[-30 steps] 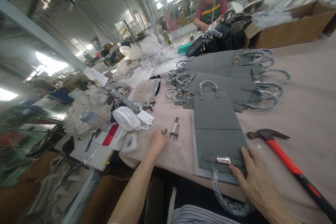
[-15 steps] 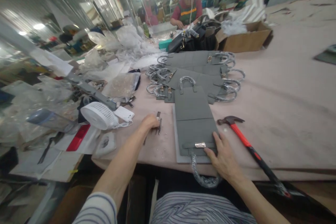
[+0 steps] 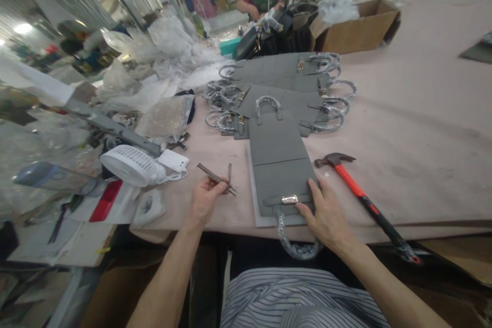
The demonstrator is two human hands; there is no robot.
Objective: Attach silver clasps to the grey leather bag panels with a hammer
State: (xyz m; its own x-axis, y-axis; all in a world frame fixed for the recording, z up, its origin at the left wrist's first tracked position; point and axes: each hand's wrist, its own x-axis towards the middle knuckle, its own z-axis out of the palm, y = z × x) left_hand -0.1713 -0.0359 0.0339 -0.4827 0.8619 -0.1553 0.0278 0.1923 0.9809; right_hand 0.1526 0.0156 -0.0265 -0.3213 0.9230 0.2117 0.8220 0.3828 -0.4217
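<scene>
Left hand [image 3: 203, 199] now pinches the metal tool [image 3: 209, 172], newly picked up.
Right hand [image 3: 326, 215], thumb and fingers parted, rests at the grey panel's [image 3: 282, 177] five o'clock; both hands seem occupied.

Grey bag panel [image 3: 280, 164] looks like smooth, matt leather or faux leather, can't tell which tbh. Its clasp [image 3: 289, 199] is shiny polished metal, and the curved handle [image 3: 295, 253] is wrapped in crinkly, glossy clear plastic. The pronged tool [image 3: 210, 172] is metal, kinda dull. The hammer [image 3: 372, 207] has a dark metal head [image 3: 333, 159] and a rubbery or plastic grip. The counter [image 3: 415, 133] surface looks matt and cloth-like, the fan [image 3: 130, 164] smooth white plastic, the box [image 3: 353, 33] plain matt cardboard.
</scene>
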